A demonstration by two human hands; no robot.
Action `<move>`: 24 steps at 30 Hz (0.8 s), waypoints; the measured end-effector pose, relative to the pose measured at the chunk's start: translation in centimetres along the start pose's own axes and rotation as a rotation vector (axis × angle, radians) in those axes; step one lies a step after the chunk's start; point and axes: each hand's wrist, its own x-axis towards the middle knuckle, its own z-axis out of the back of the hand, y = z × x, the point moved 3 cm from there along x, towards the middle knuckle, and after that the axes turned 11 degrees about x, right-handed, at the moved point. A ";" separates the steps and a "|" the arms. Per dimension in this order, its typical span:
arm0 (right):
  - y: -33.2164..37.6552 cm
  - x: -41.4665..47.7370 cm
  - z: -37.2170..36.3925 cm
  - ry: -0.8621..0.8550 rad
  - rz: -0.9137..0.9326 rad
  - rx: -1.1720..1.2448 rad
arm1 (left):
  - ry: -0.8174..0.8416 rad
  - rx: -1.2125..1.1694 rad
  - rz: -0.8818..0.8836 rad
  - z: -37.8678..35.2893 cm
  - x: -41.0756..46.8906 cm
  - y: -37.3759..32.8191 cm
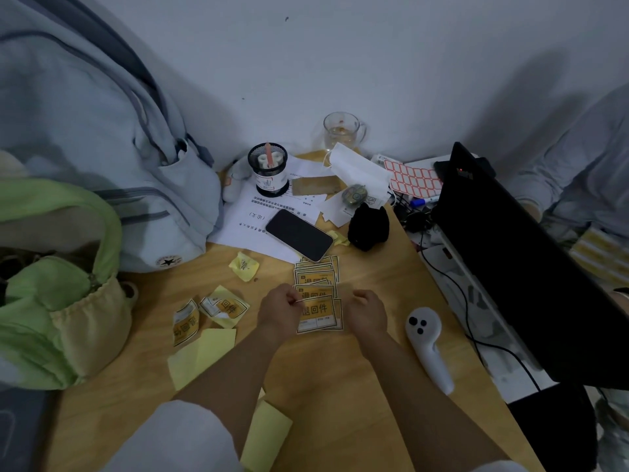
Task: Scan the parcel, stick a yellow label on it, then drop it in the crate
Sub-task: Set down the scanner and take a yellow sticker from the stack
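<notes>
A fanned stack of yellow labels (316,284) with black characters lies mid-table. My left hand (280,310) pinches the left edge of the nearest label sheet (320,315). My right hand (366,311) is curled at that sheet's right edge, its fingertips hidden, apparently gripping it. A white handheld scanner (427,349) lies on the table to the right of my right hand. No parcel and no crate are in view.
Peeled yellow backings and crumpled labels (207,315) litter the wooden table (340,386) at left. A phone (299,235) lies on papers behind the stack. A green bag (58,284) and grey backpack (102,148) crowd the left; a black laptop (531,260) stands right.
</notes>
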 end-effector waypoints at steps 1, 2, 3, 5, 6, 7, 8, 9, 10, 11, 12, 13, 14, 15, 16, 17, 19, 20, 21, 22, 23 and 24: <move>0.2 -0.3 0.0 -0.002 -0.001 0.013 | 0.024 -0.059 0.015 0.2 -0.1 0.0; 0.4 -0.5 0.0 0.000 0.004 0.020 | 0.046 -0.121 0.029 0.6 -0.3 -0.1; 0.7 -0.8 -0.2 0.004 0.017 0.017 | 0.062 -0.186 0.044 1.0 -0.5 -0.3; 1.8 -1.5 -0.4 0.017 0.052 0.021 | 0.094 -0.314 0.085 2.0 -1.1 -0.8; 2.2 -1.9 -0.6 0.031 0.062 0.043 | 0.110 -0.361 0.108 2.6 -1.4 -1.1; 2.7 -2.4 -0.8 0.057 0.062 0.071 | 0.122 -0.395 0.126 3.2 -1.7 -1.4; 3.2 -2.9 -1.1 0.088 0.061 0.101 | 0.129 -0.412 0.134 3.9 -2.0 -1.6; 3.7 -3.5 -1.4 0.115 0.059 0.120 | 0.130 -0.418 0.133 4.6 -2.3 -1.8; 4.1 -4.1 -1.7 0.133 0.055 0.133 | 0.126 -0.414 0.127 5.4 -2.7 -1.9; 4.6 -4.7 -2.0 0.140 0.053 0.150 | 0.120 -0.408 0.121 6.1 -3.1 -2.0; 5.1 -5.3 -2.2 0.136 0.054 0.170 | 0.113 -0.403 0.115 6.9 -3.6 -2.0; 5.6 -6.0 -2.4 0.133 0.055 0.194 | 0.104 -0.406 0.109 7.8 -4.1 -2.0; 6.2 -6.8 -2.6 0.138 0.061 0.217 | 0.098 -0.417 0.105 8.7 -4.7 -2.0; 6.7 -7.6 -2.9 0.147 0.070 0.230 | 0.099 -0.436 0.102 9.6 -5.3 -1.9; 7.1 -8.5 -3.1 0.154 0.081 0.239 | 0.103 -0.460 0.100 10.4 -6.0 -1.9; 7.5 -9.5 -3.3 0.158 0.091 0.247 | 0.108 -0.484 0.100 11.3 -6.7 -1.8; 8.2 -11.5 -3.5 0.160 0.105 0.271 | 0.123 -0.522 0.112 12.9 -8.3 -1.5; 8.4 -12.6 -3.5 0.160 0.112 0.275 | 0.136 -0.535 0.118 13.6 -9.1 -1.3; 8.5 -13.7 -3.6 0.160 0.121 0.272 | 0.156 -0.546 0.120 14.3 -10.0 -0.9; 8.6 -14.8 -3.6 0.160 0.131 0.268 | 0.182 -0.556 0.118 14.9 -10.9 -0.5; 8.7 -15.9 -3.7 0.162 0.142 0.272 | 0.204 -0.567 0.109 15.5 -11.8 -0.1; 8.8 -17.1 -3.8 0.164 0.149 0.279 | 0.216 -0.579 0.095 16.2 -12.6 0.2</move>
